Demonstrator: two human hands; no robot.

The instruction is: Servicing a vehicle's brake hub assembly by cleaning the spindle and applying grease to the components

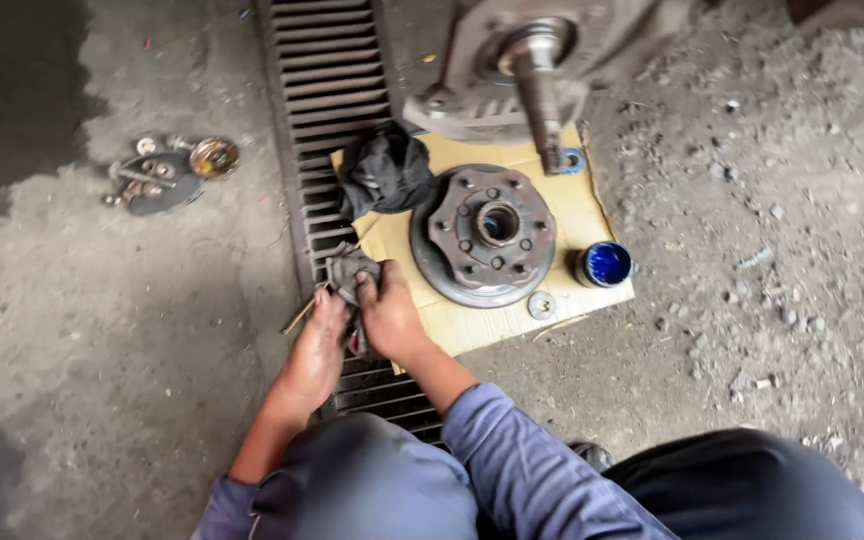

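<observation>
Both my hands are closed around a dirty grey rag [345, 272] over the metal floor grate [324, 90]. My left hand [317, 345] grips the rag from below, and a thin stick pokes out beside it. My right hand [388, 315] pinches the rag's upper part. Just to the right, a rusty brake disc with its wheel hub [485, 234] lies flat on a sheet of cardboard [472, 325].
A black cloth [384, 170] lies on the cardboard's left corner. A blue grease tin [603, 265], a washer [541, 305] and a small blue ring [573, 160] sit near the disc. The axle spindle [542, 95] juts out above. Small parts [167, 170] lie on the concrete at left.
</observation>
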